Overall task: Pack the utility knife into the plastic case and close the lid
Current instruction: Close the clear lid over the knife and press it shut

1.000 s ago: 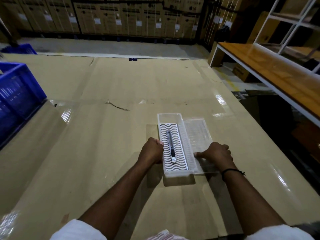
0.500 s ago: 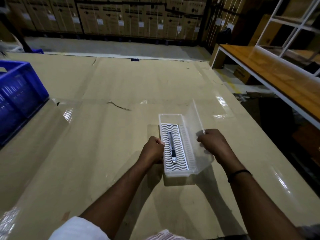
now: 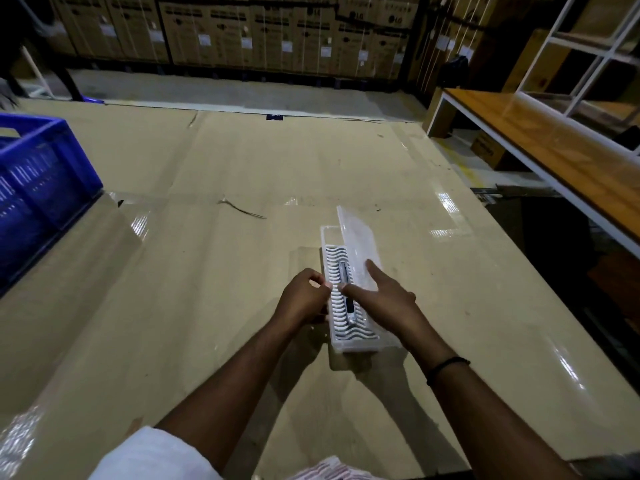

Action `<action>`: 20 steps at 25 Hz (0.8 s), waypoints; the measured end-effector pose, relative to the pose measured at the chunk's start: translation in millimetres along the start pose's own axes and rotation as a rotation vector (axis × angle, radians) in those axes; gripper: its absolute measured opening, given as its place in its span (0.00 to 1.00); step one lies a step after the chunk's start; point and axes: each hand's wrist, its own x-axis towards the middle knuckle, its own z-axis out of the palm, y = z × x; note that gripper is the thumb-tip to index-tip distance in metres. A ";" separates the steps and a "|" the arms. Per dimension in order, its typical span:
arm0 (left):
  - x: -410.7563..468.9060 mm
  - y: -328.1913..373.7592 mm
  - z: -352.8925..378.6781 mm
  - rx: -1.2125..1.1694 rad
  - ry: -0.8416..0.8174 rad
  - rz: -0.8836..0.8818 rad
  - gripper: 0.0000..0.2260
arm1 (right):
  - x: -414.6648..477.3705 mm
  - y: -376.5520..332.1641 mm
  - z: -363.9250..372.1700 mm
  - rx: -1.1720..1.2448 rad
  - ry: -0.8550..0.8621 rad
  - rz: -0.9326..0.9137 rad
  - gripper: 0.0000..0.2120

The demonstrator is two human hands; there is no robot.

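A clear plastic case [image 3: 349, 342] lies on the cardboard-covered table [image 3: 207, 289], just ahead of me. Its white wavy insert carries the slim utility knife [image 3: 349, 308], which lies lengthwise and is partly covered by my right thumb. The transparent lid [image 3: 358, 244] is hinged on the right side and leans over the case, half lowered. My left hand [image 3: 304, 301] pinches the case's left wall. My right hand [image 3: 381, 301] holds the lid, index finger on its outer face and thumb at its free edge.
A blue plastic crate [image 3: 41, 188] stands at the table's left edge. A wooden bench with a white frame [image 3: 554, 150] runs along the right, with a gap to the table. Stacked cardboard boxes [image 3: 242, 32] line the back wall.
My right hand has swung the lid from flat on the table, up through vertical, and over the case. My left hand has stayed on the case's left wall.
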 end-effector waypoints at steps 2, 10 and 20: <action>0.1 1.5 -2.9 -0.054 -0.002 -0.009 0.07 | -3.7 1.5 9.4 -0.163 0.024 -0.003 0.53; 5.5 -3.0 -3.0 0.002 0.084 0.064 0.07 | -5.3 4.8 34.1 -0.398 0.157 -0.072 0.49; 5.8 -6.7 0.1 0.111 0.070 0.071 0.11 | 0.5 15.6 42.8 -0.433 0.252 -0.130 0.48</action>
